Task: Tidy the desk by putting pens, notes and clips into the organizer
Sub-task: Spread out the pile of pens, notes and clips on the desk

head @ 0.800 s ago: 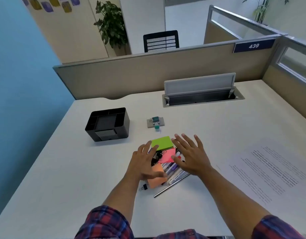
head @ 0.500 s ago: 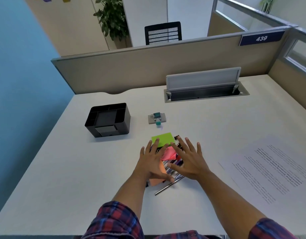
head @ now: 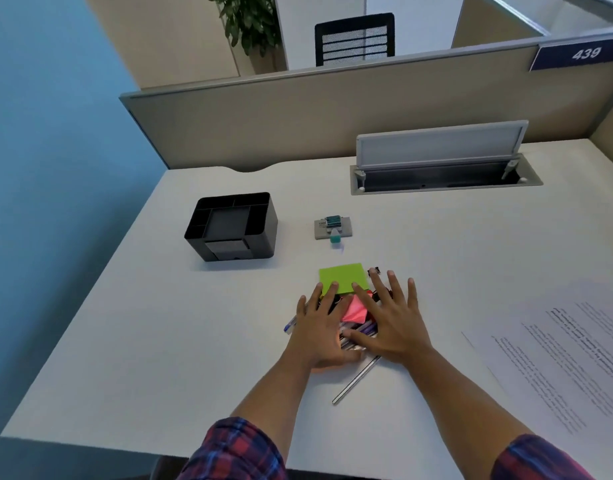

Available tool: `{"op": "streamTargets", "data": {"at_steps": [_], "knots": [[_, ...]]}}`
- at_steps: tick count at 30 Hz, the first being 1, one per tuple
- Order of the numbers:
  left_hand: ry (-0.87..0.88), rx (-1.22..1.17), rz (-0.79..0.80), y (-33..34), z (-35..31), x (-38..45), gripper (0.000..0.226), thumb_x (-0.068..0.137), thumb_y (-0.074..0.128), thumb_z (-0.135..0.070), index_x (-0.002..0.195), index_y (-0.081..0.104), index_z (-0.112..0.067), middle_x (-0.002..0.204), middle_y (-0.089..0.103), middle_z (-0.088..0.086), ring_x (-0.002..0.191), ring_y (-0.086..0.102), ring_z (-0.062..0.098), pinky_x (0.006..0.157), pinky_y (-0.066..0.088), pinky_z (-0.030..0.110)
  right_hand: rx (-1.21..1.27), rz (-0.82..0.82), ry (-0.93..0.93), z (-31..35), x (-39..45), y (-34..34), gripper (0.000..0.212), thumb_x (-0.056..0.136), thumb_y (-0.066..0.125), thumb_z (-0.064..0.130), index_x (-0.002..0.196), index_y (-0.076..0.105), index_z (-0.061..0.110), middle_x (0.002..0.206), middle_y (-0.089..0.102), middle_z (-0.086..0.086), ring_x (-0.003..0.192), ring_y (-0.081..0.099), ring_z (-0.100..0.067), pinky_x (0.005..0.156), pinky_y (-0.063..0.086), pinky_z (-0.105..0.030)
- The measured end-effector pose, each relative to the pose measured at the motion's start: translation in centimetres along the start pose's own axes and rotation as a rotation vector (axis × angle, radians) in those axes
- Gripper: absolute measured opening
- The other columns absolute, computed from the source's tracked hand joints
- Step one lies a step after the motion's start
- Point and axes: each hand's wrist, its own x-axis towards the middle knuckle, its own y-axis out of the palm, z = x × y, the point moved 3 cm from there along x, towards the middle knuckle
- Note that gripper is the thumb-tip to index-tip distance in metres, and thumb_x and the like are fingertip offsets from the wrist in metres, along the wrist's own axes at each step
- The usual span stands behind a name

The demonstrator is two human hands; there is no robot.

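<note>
- A black organizer (head: 231, 226) stands on the left part of the white desk (head: 125, 341), well apart from the pile of stationery; its compartments look bare from this angle.
- The left hand (head: 320, 332) lies flat on the left side of the pile, fingers straight and spread, fingertips reaching the green notes. A blue pen tip (head: 289, 326) pokes out just left of it.
- A small grey pad with a teal clip (head: 332, 228) on it sits between the organizer and the pile, further back.
- The green sticky notes (head: 343, 277) lie at the far edge of the pile; a pink note (head: 355, 310) shows between the two hands, over a bundle of pens (head: 358, 334).
- A silver pen (head: 355, 381) sticks out towards the near edge.
- The right hand (head: 393, 323) presses flat on the right side of the pile, fingers spread. A black binder clip (head: 374, 271) lies just beyond its fingertips.
- Printed sheets (head: 557, 358) lie at the far right.
</note>
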Motion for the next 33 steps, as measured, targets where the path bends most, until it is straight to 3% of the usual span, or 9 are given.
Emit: {"op": "streamTargets", "data": {"at_steps": [4,9,15,26,33], "knots": [[-0.006,-0.043,-0.030,0.5,0.4,-0.7,0.113,0.069,0.043,-0.095,0.158,-0.004,-0.043,0.168,-0.015,-0.008,0.154,-0.020,0.022,0.121,0.003,0.061,0.047,0.055,0.001,0.0,0.7,0.5,0.096,0.074,0.034,0.097,0.153,0.034,0.043,0.168,0.020,0.002,0.155,0.014,-0.032,0.119,0.013,-0.065],[0.023,-0.011,-0.045,0.1,1.0,-1.8,0.127,0.059,0.038,-0.105,0.160,0.000,-0.037,0.169,-0.012,-0.005,0.154,-0.016,0.025,0.122,0.004,0.058,0.045,0.064,-0.004,0.8,0.6,0.9,0.090,0.079,0.033,0.093,0.152,0.038,0.040,0.160,0.038,0.000,0.152,0.023,-0.030,0.121,0.015,-0.059],[-0.024,0.022,-0.064,-0.7,2.3,-3.8,0.115,0.068,0.037,-0.100,0.160,0.010,-0.036,0.170,-0.001,-0.004,0.156,-0.009,0.025,0.120,0.013,0.059,0.046,0.064,-0.044,3.0,0.8,1.2,0.081,0.086,0.034,0.084,0.151,0.042,0.036,0.156,0.043,-0.003,0.148,0.031,-0.033,0.119,0.023,-0.056],[-0.089,0.046,-0.126,-1.5,7.7,-9.0,0.106,0.076,0.041,-0.092,0.159,0.023,-0.030,0.170,0.003,-0.003,0.156,-0.002,0.025,0.120,0.020,0.053,0.059,0.138,-0.124,9.6,1.6,3.4,0.071,0.097,0.031,0.066,0.160,0.018,0.034,0.169,0.010,-0.004,0.155,0.011,-0.035,0.123,0.015,-0.054],[-0.126,0.074,-0.141,-2.3,12.0,-11.0,0.088,0.087,0.037,-0.082,0.159,0.026,-0.031,0.169,0.006,-0.002,0.156,0.003,0.026,0.119,0.023,0.052,0.064,0.152,-0.130,13.5,2.6,4.2,0.059,0.104,0.013,0.052,0.160,0.014,0.035,0.169,0.009,-0.005,0.155,0.009,-0.035,0.124,0.012,-0.054]]}}
